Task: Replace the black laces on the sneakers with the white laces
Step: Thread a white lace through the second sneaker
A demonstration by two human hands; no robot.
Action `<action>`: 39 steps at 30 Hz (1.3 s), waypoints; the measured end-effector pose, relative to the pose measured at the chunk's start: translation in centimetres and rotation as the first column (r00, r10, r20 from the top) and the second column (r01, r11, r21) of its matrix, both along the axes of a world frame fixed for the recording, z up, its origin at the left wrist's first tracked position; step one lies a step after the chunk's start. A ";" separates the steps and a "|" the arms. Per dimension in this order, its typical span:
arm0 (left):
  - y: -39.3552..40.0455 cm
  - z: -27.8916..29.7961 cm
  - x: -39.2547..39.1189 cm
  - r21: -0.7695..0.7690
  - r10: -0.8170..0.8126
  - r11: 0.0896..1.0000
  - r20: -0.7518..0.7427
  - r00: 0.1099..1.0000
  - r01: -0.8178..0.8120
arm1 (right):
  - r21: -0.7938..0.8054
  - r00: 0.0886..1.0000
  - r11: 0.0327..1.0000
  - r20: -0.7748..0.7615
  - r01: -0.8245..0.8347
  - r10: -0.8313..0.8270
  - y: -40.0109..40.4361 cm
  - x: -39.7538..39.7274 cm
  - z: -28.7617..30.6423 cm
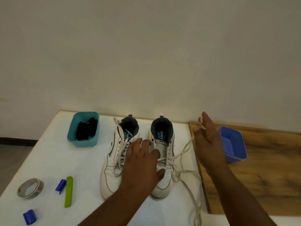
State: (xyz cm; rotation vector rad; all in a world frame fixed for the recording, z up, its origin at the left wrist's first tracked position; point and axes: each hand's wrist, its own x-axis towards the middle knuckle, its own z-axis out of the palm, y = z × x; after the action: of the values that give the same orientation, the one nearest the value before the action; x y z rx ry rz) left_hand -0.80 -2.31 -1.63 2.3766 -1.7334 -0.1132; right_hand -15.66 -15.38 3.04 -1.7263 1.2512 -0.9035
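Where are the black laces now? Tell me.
In the head view, the black laces lie bundled inside the teal tub at the back left of the white table, left of the left sneaker.

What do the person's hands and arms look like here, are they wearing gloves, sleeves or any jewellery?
Both are bare. The left hand and the right hand have no gloves, and no rings, watch or bracelet can be seen. Both forearms are uncovered right down to the bottom edge of the picture, with no sleeve in sight. No markings, straps or cables are visible on them.

Left hand (141, 162) resting on right sneaker (162, 160); right hand (208, 144) pinching white lace (185, 150)
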 end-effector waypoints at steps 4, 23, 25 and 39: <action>-0.1 0.0 -0.1 0.007 0.009 1.000 -0.002 1.000 -0.009 | -0.068 0.679 0.984 -0.732 -0.163 0.062 0.3 -1.5 -1.0; -0.4 2.6 -1.7 -0.418 -0.355 0.909 -0.762 0.542 0.008 | -0.458 0.989 0.888 0.111 -0.035 0.096 5.5 2.2 2.8; -0.3 3.3 -1.9 -0.359 -0.315 0.931 -0.881 0.353 -0.063 | -0.306 0.968 0.946 0.185 -0.109 0.171 6.1 2.7 2.2; -0.9 3.9 0.3 0.114 -0.077 0.961 -0.764 -0.641 -0.251 | 0.480 0.484 0.299 0.322 -0.824 0.814 5.8 1.4 4.2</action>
State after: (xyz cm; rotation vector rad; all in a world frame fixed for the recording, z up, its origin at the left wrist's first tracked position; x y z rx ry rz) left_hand -0.54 -3.23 2.27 0.7981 -0.1652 -1.5362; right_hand -14.28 -9.62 7.27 -1.4981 0.3474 0.1332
